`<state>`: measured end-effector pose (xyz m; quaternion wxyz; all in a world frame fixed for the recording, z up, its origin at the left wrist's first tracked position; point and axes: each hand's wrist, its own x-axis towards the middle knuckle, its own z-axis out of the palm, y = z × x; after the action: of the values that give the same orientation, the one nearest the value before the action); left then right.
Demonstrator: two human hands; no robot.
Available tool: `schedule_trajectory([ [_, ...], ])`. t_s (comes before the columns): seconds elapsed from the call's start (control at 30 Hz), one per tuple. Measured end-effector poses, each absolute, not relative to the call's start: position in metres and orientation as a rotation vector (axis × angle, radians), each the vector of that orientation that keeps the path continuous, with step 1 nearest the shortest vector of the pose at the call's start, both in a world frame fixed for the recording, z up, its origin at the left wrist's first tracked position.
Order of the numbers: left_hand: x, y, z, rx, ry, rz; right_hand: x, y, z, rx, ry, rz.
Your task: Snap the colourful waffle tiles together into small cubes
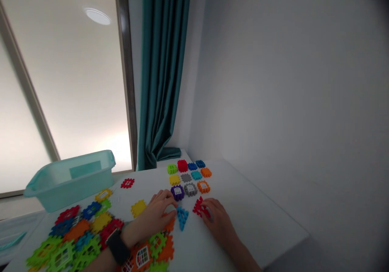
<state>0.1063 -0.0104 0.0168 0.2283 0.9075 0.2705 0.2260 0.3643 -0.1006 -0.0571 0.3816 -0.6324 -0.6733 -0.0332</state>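
Observation:
My left hand [158, 212], with a dark watch [118, 246] on its wrist, has its thumb and a finger closed at the upper left corner of a blue triangular building tile [182, 217]. An orange tile partly shows under this hand. To the right, my right hand [217, 220] pinches a red triangular tile [200, 208] between thumb and fingers, just above or on the table. Behind both hands lie several small stacks of square tiles in rows, among them a purple one [177, 192], a grey one [191, 189] and an orange one [204, 186].
A heap of mixed coloured tiles [79, 230] covers the left of the white table [243, 211]. A pale green plastic bin [75, 185] stands behind it. One red tile [127, 183] and a yellow tile [138, 208] lie apart. A teal curtain [161, 81] hangs behind.

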Motion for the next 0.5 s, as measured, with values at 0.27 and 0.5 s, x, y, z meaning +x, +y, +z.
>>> schedule_trajectory([
  [0.27,0.109,-0.006,0.019,2.488,0.743,0.593,0.353,-0.094,-0.055,-1.73,-1.819,-0.087],
  [0.5,0.103,-0.001,0.022,2.484,0.705,0.621,0.352,-0.095,-0.056,-1.727,-1.815,-0.11],
])
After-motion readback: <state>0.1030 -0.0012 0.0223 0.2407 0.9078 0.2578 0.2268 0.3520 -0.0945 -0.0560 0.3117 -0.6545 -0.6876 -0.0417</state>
